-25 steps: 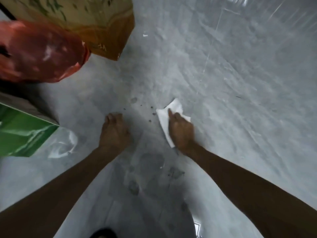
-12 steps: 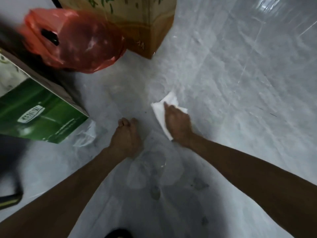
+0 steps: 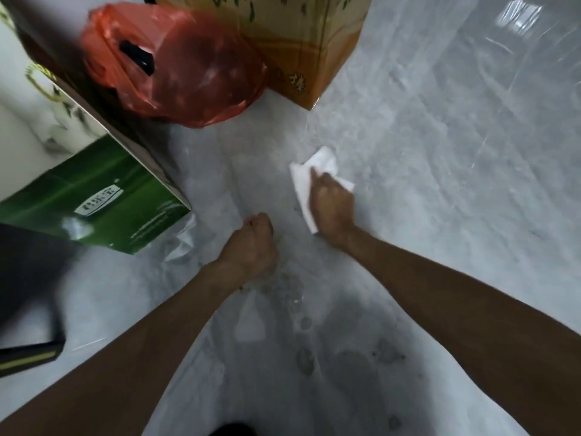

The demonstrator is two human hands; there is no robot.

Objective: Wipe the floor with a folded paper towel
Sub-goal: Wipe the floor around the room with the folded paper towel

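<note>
Pressing my right hand (image 3: 331,206), fingers straight, on the folded paper towel (image 3: 302,180), its long axis near-to-far on the floor (image 3: 440,190), right of my clenched, empty left hand (image 3: 251,247); stains (image 3: 352,360) lie nearer.

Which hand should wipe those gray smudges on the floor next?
The right hand. It presses the folded paper towel flat on the floor, while the left hand holds nothing, its fingers curled. The smudges lie nearer the person, within either arm's reach.
</note>
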